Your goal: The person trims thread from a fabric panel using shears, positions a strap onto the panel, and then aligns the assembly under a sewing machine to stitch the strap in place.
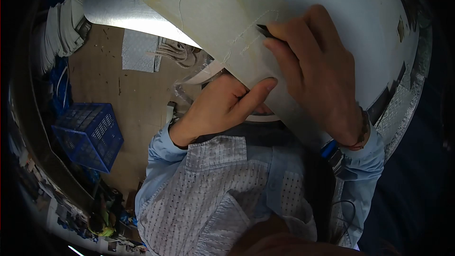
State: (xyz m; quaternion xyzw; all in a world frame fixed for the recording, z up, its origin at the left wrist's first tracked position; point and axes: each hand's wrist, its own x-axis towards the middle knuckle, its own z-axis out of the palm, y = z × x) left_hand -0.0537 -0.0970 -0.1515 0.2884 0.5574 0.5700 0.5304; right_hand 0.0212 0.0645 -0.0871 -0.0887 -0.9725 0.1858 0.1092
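A pale, translucent sheet or board (pixel 208 4) lies slantwise over the metal work surface, with loose threads on it. My left hand (pixel 227 102) grips the sheet's lower left edge, its thumb on top and its fingers underneath, partly hidden. Above the sheet, my right hand (pixel 313 61) pinches a small dark pointed tool (pixel 263 31) between thumb and index finger. The tool's tip is close to a line of white thread (pixel 244 33); whether it touches the sheet is unclear.
A blue plastic crate (pixel 90 135) stands on the floor at the left. Stacked pale fabric pieces (pixel 64 31) are at the upper left. A patterned piece (pixel 138 50) and cord-like strips (pixel 177 53) lie left of the sheet.
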